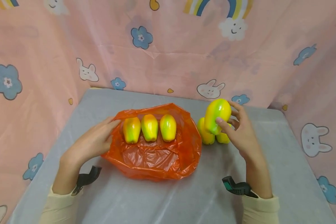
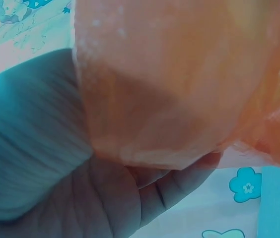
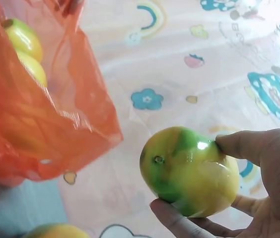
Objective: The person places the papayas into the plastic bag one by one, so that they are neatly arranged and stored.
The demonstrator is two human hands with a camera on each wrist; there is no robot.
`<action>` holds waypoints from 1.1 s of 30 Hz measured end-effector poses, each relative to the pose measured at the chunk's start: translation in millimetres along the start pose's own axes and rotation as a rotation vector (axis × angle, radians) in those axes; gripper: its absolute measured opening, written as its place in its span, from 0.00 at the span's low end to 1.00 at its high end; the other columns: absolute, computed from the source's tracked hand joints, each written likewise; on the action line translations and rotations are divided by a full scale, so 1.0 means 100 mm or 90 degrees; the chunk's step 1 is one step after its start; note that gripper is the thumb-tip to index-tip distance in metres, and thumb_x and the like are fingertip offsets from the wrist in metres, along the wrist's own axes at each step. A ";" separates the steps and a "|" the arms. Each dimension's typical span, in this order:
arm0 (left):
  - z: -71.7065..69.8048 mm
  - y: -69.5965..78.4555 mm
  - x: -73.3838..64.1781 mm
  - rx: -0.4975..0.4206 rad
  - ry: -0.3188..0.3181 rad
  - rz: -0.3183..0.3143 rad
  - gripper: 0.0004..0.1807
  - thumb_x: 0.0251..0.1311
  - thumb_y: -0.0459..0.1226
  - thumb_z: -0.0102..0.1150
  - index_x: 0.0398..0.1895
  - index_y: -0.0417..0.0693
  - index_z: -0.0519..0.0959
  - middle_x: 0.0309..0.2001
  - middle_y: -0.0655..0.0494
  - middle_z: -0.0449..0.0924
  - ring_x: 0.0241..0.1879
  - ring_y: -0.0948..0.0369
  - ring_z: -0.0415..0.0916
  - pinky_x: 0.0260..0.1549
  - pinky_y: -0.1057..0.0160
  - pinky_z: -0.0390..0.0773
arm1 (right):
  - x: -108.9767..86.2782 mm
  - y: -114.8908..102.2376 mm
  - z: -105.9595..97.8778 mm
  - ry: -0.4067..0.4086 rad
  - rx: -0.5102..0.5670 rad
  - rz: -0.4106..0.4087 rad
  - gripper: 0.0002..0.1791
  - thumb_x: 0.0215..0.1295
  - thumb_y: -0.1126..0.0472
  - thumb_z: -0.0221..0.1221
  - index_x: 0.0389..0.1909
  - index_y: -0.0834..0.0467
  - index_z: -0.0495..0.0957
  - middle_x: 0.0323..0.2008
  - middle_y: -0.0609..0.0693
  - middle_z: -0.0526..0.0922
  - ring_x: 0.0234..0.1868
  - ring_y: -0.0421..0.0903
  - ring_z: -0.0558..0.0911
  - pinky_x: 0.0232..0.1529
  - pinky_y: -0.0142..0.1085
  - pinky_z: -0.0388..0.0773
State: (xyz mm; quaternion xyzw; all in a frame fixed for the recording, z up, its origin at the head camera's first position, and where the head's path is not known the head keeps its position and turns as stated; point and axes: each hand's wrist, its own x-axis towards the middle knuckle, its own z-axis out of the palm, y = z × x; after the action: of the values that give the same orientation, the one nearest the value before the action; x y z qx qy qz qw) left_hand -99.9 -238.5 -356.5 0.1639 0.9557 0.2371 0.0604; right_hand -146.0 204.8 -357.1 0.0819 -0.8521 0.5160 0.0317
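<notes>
An orange plastic bag (image 1: 154,158) lies with its mouth spread wide, and three yellow-green papayas (image 1: 149,128) stand in a row inside it. My left hand (image 1: 96,140) grips the bag's left rim; in the left wrist view the orange film (image 2: 155,114) covers part of the fingers. To the right of the bag, my right hand (image 1: 242,130) holds up another papaya (image 1: 217,115), thumb on the near side and fingers on the far side. Its small stem end shows on the held papaya (image 3: 189,171) in the right wrist view. Below it sit two more papayas (image 1: 206,133), partly hidden.
A grey-covered table (image 1: 168,202) bears everything. Pink printed cloth (image 1: 168,68) hangs along the back and both sides. Dark devices are strapped on the left wrist (image 1: 86,179) and right wrist (image 1: 238,186).
</notes>
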 end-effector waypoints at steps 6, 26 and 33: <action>0.00 -0.01 -0.02 -0.004 0.005 0.009 0.32 0.65 0.23 0.52 0.75 0.36 0.70 0.76 0.38 0.69 0.75 0.38 0.69 0.72 0.33 0.71 | -0.05 -0.14 0.15 -0.021 0.014 -0.006 0.41 0.74 0.56 0.64 0.82 0.42 0.55 0.71 0.60 0.68 0.56 0.48 0.82 0.47 0.24 0.85; -0.03 -0.02 0.00 -0.037 -0.006 0.009 0.33 0.67 0.26 0.56 0.77 0.38 0.68 0.77 0.38 0.68 0.75 0.37 0.68 0.71 0.31 0.70 | -0.13 -0.59 0.70 -0.175 -0.001 -0.043 0.43 0.68 0.55 0.70 0.78 0.45 0.57 0.71 0.55 0.70 0.64 0.57 0.84 0.48 0.43 0.92; -0.03 0.00 0.00 -0.027 -0.022 0.007 0.35 0.65 0.23 0.53 0.77 0.33 0.66 0.77 0.34 0.66 0.75 0.35 0.67 0.71 0.31 0.71 | -0.07 -0.67 0.97 -0.228 -0.012 -0.069 0.43 0.67 0.55 0.71 0.77 0.49 0.58 0.68 0.53 0.73 0.63 0.55 0.83 0.46 0.39 0.92</action>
State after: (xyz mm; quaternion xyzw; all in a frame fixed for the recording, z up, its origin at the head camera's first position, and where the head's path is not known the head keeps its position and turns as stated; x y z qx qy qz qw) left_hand -100.8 -239.4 -354.2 0.1721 0.9482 0.2550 0.0790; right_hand -124.9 89.8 -344.9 0.2181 -0.8431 0.4829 -0.0923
